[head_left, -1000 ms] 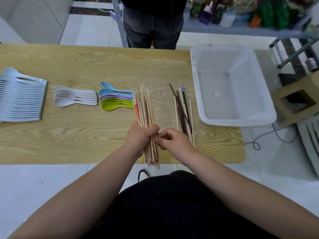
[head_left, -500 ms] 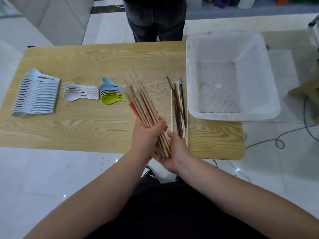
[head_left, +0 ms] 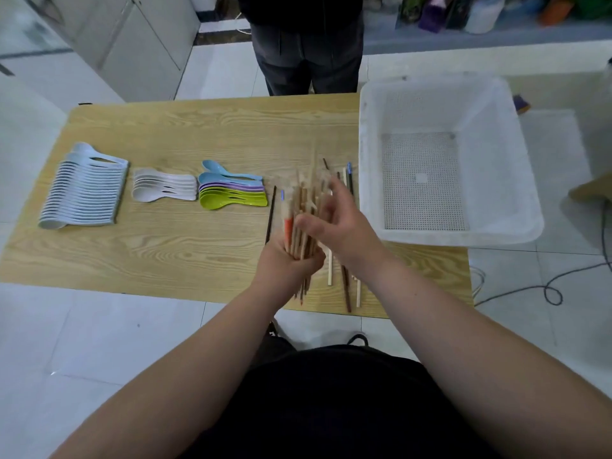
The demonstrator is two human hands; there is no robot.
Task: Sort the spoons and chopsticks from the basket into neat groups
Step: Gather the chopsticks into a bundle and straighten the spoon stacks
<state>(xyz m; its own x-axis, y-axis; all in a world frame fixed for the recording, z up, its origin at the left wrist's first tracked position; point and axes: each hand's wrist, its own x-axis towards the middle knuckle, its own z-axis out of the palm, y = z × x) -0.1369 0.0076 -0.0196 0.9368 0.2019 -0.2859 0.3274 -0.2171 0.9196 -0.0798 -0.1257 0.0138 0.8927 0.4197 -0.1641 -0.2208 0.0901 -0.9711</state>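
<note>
Left hand (head_left: 284, 261) gripped chopstick bundle (head_left: 299, 207) at frame centre. Right hand (head_left: 339, 223) blurred against bundle; its grip unclear. Risk: fanned, uneven sticks could slip out and scatter into loose chopsticks (head_left: 346, 288) beneath.

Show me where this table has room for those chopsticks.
Free: the wooden table's far strip behind the spoon rows, and its near strip before them. Crowded: between green plastic spoons and white mesh basket, where loose chopsticks lie.

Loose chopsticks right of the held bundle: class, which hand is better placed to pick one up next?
Right, probably. The right hand, fingers spread and seemingly empty, is just above the loose chopsticks; the left hand is full, gripping the bundle.
</note>
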